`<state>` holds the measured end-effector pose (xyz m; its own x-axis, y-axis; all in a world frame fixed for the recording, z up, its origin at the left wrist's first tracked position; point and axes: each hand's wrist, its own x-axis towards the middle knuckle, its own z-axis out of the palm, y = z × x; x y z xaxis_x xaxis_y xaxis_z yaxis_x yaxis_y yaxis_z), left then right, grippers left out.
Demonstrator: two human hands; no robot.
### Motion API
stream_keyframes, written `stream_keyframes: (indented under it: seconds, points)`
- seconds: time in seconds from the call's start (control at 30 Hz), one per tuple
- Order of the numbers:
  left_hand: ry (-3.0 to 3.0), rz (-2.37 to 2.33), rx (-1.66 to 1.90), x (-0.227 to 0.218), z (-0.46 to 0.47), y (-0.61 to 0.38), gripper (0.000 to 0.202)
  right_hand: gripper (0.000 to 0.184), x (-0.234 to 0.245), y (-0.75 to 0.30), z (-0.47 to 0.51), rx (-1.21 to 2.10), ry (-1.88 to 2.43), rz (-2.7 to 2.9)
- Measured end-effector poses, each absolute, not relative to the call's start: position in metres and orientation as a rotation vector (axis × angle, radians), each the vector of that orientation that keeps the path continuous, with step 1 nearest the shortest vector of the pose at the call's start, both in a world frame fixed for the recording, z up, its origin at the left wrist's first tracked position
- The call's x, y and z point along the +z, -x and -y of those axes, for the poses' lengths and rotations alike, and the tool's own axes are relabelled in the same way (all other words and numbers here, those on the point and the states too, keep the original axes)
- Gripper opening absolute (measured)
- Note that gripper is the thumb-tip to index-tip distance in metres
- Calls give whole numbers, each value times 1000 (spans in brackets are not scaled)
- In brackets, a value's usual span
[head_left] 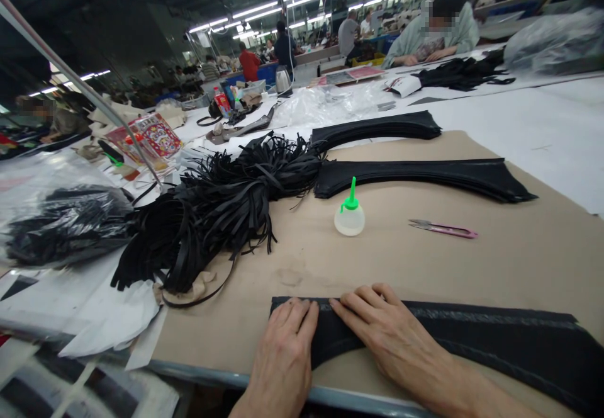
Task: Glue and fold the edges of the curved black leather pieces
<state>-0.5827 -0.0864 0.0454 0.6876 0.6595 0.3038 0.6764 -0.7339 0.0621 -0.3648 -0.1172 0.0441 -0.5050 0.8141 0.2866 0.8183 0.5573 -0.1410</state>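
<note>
A long black fabric piece (pixel 495 336) lies along the near edge of a brown cardboard sheet (pixel 401 260). My left hand (pixel 285 355) lies flat on the fabric's left end, fingers together and stretched out. My right hand (pixel 377 330) presses flat beside it, fingertips on the fabric's upper edge. Neither hand holds anything. A small white glue bottle (pixel 350 214) with a green nozzle stands upright behind my hands. Pink thread snips (pixel 443 228) lie to its right.
A heap of black strips (pixel 221 207) spreads at the left. Two stacks of curved black pieces (pixel 419 175) (pixel 375 128) lie at the back. A plastic bag of black material (pixel 66 223) sits far left. Other people work at tables behind.
</note>
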Motion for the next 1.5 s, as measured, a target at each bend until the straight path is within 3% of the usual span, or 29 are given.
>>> stream_keyframes:
  seconds: [0.33, 0.47, 0.63, 0.83, 0.97, 1.5]
  points:
    - [2760, 1350, -555, 57, 69, 627, 35, 35, 44, 368, 111, -120, 1299, 2465]
    - [2777, 1582, -760, 61, 59, 619, 28, 44, 51, 367, 109, -174, 1284, 2443]
    - [2876, 1832, -667, 72, 47, 608, 25, 49, 62, 367, 106, -198, 1292, 2418]
    - [2975, 1927, -580, 83, 35, 603, 21, 22, 75, 388, 89, 182, 1533, 2311]
    - [3006, 1959, -459, 85, 31, 599, 19, 13, 82, 412, 77, 350, 1728, 2290]
    - [3177, 1831, -369, 89, 19, 603, 25, 18, 89, 418, 60, 763, 1775, 2160]
